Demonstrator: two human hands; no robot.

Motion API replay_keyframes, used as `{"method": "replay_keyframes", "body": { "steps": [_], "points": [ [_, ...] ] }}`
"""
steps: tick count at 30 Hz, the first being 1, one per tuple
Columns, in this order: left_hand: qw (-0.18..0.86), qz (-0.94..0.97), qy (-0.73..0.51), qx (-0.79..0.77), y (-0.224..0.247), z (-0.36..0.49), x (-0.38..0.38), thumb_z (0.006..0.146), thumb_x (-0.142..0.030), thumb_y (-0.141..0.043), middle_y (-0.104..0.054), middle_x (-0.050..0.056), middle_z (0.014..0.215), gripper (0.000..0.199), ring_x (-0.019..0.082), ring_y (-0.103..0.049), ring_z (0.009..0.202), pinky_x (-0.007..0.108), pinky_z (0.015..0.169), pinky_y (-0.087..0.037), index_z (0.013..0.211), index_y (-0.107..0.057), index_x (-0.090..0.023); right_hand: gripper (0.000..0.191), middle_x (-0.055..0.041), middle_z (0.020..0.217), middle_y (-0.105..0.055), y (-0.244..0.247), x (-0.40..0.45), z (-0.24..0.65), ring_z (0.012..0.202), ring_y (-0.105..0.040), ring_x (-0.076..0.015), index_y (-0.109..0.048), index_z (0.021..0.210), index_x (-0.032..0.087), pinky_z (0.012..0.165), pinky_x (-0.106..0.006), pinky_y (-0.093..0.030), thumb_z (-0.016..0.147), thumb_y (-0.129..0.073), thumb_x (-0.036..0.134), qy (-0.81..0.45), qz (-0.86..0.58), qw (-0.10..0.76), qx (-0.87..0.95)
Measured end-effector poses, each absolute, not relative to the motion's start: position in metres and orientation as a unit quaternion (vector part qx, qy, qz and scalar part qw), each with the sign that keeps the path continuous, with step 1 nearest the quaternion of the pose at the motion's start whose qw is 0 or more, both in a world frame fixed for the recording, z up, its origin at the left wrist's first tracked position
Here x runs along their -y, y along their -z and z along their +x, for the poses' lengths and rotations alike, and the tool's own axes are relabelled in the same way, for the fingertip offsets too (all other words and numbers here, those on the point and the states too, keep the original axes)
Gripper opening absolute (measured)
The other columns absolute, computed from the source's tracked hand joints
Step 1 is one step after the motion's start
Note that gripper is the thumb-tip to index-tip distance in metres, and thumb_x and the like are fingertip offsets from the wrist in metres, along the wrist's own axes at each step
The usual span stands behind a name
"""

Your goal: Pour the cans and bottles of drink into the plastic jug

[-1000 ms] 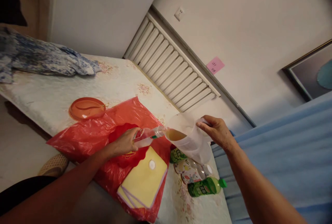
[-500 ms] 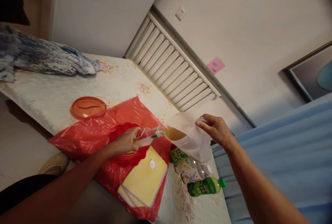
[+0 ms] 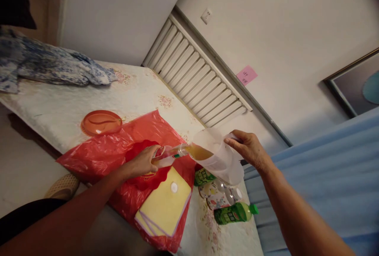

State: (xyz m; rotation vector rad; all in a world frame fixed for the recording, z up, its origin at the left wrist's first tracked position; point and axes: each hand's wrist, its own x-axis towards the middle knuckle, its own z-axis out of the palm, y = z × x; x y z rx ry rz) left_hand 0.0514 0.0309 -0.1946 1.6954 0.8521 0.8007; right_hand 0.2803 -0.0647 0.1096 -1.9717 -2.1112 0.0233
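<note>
My left hand (image 3: 143,162) is wrapped round a clear bottle (image 3: 168,156) with a red and green label, its neck pointing right. The bottle's mouth meets the rim of a translucent plastic pitcher (image 3: 226,165), which is tilted toward it. Amber liquid shows inside the pitcher near the rim. My right hand (image 3: 247,148) grips the pitcher's handle. Beneath my left hand lie a red plastic bag (image 3: 109,155) and a stack of yellow cloths (image 3: 168,208) with a white round cap (image 3: 173,187) on top.
Below the pitcher are a green-capped bottle (image 3: 233,213), another green bottle (image 3: 203,177) and patterned cups (image 3: 216,200). An orange dish (image 3: 101,123) and a blue-white cloth (image 3: 65,66) lie on the flowered tabletop (image 3: 142,94). A blue curtain (image 3: 325,177) hangs right.
The liquid now reaches further into the bottle's neck. Both hands keep nearly the same place and grip.
</note>
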Motion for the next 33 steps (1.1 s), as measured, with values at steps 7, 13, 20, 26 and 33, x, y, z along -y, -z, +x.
{"method": "replay_keyframes", "body": {
  "steps": [7, 13, 20, 26, 33],
  "points": [
    [0.508, 0.714, -0.326, -0.356, 0.197, 0.053, -0.032, 0.057, -0.019, -0.065, -0.061, 0.011, 0.128, 0.068, 0.031, -0.058, 0.120, 0.037, 0.089, -0.049, 0.124, -0.053, -0.024, 0.046, 0.0035, 0.058, -0.038, -0.112, 0.065, 0.282, 0.057, -0.034, -0.0111, -0.053, 0.063, 0.019, 0.049, -0.024, -0.029, 0.082, -0.060, 0.060, 0.000, -0.672, 0.120, 0.731],
    [0.513, 0.711, -0.324, -0.355, 0.196, 0.052, -0.031, 0.057, -0.019, -0.064, -0.062, 0.010, 0.127, 0.066, 0.029, -0.060, 0.116, 0.033, 0.085, -0.050, 0.122, -0.054, -0.023, 0.045, 0.0036, 0.058, -0.040, -0.114, 0.066, 0.284, 0.056, -0.034, -0.0111, -0.055, 0.064, 0.018, 0.050, -0.025, -0.027, 0.082, -0.060, 0.060, 0.001, -0.676, 0.119, 0.727],
    [0.506, 0.718, -0.329, -0.347, 0.192, 0.051, -0.029, 0.058, -0.018, -0.064, -0.061, 0.011, 0.126, 0.068, 0.028, -0.060, 0.114, 0.033, 0.089, -0.048, 0.125, -0.051, -0.022, 0.043, 0.0029, 0.060, -0.044, -0.117, 0.067, 0.286, 0.057, -0.035, -0.0114, -0.059, 0.069, 0.018, 0.051, -0.026, -0.027, 0.084, -0.060, 0.058, 0.003, -0.679, 0.112, 0.725],
    [0.509, 0.723, -0.319, -0.342, 0.195, 0.052, -0.031, 0.059, -0.019, -0.064, -0.060, 0.011, 0.126, 0.066, 0.027, -0.059, 0.113, 0.032, 0.085, -0.048, 0.124, -0.050, -0.022, 0.042, 0.0028, 0.060, -0.043, -0.120, 0.068, 0.284, 0.058, -0.034, -0.0115, -0.059, 0.069, 0.018, 0.051, -0.025, -0.028, 0.085, -0.060, 0.057, 0.013, -0.681, 0.103, 0.725],
    [0.506, 0.722, -0.314, -0.351, 0.201, 0.054, -0.033, 0.059, -0.018, -0.064, -0.057, 0.012, 0.131, 0.073, 0.029, -0.057, 0.117, 0.034, 0.088, -0.048, 0.129, -0.046, -0.021, 0.043, 0.0029, 0.058, -0.042, -0.121, 0.067, 0.284, 0.056, -0.035, -0.0115, -0.058, 0.068, 0.018, 0.050, -0.025, -0.027, 0.084, -0.060, 0.058, 0.014, -0.680, 0.102, 0.726]
  ]
}}
